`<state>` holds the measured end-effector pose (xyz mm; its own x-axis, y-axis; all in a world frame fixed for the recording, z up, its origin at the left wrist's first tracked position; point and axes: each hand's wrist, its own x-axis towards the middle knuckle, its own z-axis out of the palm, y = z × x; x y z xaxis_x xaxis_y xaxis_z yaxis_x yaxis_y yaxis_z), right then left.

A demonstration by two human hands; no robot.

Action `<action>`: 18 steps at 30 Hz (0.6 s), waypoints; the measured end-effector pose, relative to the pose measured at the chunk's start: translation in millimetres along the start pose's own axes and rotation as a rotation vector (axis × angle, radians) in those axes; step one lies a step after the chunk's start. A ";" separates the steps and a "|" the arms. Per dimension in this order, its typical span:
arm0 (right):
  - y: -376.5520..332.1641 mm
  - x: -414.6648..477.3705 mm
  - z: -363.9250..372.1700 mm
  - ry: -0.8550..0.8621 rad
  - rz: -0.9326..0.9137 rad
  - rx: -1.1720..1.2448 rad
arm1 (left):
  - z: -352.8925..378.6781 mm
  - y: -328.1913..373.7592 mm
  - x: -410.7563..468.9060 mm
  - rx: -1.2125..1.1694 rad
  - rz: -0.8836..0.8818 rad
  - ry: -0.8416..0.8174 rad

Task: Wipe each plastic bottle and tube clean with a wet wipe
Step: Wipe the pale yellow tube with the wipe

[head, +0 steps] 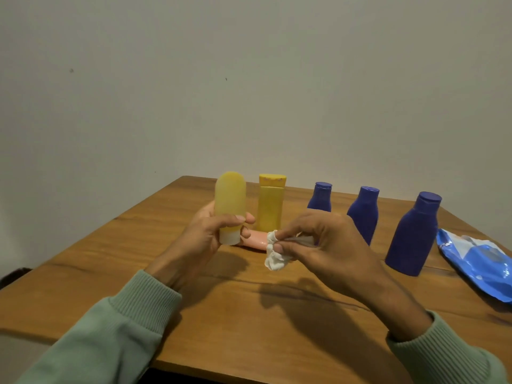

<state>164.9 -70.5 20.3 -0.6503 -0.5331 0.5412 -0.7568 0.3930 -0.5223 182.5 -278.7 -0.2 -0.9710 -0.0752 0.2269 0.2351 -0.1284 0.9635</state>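
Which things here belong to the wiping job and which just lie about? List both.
Job: yellow tube, wet wipe, yellow bottle, pink tube, far blue bottle, middle blue bottle, near blue bottle, wipe pack.
Lying about: wooden table only.

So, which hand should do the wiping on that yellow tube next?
Right: the right hand pinches the wet wipe just beside the yellow tube, while the left hand grips that tube upright.

Above the grip of the left hand (202,239), the yellow tube (230,195) is frosted, matt plastic; beside it the wipe (275,260) is soft, crumpled cloth.
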 end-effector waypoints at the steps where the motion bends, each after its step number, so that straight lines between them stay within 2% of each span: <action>1: -0.7 5.1 5.9 -0.005 -0.004 0.002 | -6.2 1.7 0.8 0.009 -0.006 0.024; 11: -12.5 62.6 60.5 -0.062 -0.072 -0.083 | -68.7 -0.1 20.5 0.370 -0.041 0.249; 16: -5.8 81.1 86.3 -0.058 -0.040 -0.116 | -79.1 -16.2 22.2 0.147 -0.141 0.284; 18: -2.6 85.0 92.6 -0.056 -0.018 -0.112 | -81.3 -20.9 26.3 0.147 -0.139 0.302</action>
<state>117.6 -186.2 6.8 -0.6343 -0.5803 0.5108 -0.7729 0.4627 -0.4341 155.6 -358.3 -25.9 -0.9317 -0.3582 0.0609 0.0713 -0.0161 0.9973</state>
